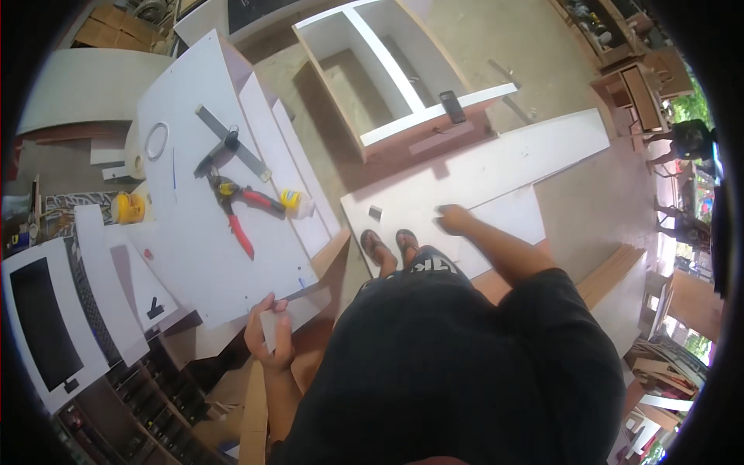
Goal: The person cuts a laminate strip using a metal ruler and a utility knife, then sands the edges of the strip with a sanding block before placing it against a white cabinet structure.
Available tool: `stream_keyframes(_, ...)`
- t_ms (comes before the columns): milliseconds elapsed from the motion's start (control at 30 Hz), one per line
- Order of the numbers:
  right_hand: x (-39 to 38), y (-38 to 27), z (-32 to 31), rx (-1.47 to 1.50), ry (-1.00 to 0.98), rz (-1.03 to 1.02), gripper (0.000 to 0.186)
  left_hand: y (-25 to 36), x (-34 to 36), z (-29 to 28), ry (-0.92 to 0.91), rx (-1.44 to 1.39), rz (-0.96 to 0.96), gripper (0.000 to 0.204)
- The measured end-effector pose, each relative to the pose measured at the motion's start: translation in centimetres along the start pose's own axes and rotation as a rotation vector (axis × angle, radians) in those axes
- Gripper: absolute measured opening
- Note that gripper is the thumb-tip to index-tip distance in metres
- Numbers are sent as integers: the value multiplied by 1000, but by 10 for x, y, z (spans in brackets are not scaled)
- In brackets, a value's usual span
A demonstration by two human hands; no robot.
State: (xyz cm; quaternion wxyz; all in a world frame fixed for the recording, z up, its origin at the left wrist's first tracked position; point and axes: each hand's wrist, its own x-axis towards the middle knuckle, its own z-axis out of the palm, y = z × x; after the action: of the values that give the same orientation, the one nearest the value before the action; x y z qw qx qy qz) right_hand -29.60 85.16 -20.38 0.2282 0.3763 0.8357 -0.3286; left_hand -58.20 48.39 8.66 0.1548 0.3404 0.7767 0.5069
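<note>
My left hand (270, 335) is beside the near edge of a white panelled work surface (194, 263), its fingers loosely curled but apart, and nothing shows in it. My right hand (457, 220) hangs over a long white board (496, 167) on the floor, fingers closed together; whether something small is in them is hidden. On the work surface lie red-handled pliers or snips (239, 232), another red-and-black hand tool (263, 201), and a flat grey metal strip (236, 145). A small jar with a yellow label (297, 203) stands beside them.
Ahead, a white cabinet frame (387, 70) carries a black phone-like device (452, 107) on its edge. A yellow container (128, 208) and a white ring (156, 140) lie at left. Stacked brown boards (612, 275) are at right. A small dark piece (376, 211) lies near my feet.
</note>
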Motion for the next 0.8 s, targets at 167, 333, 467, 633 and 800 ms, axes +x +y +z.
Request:
stream_keyframes(167, -90, 153, 44, -53, 17, 396, 42, 6, 8, -4, -52, -58, 12, 42)
stream_keyframes(333, -157, 210, 120, -140, -183, 519, 45, 3, 14, 3, -130, -160, -26, 47)
stream_keyframes(467, -164, 152, 99, -52, -235, 374, 47, 18, 35, 21, -191, -198, 44, 43)
stream_keyframes(633, -145, 147, 50, 125, -81, 443, 43, 36, 53, 51, -257, -250, 84, 41)
stream_keyframes(800, -119, 162, 5, 293, 150, 383, 43, 63, 72, 88, -275, -239, 148, 40)
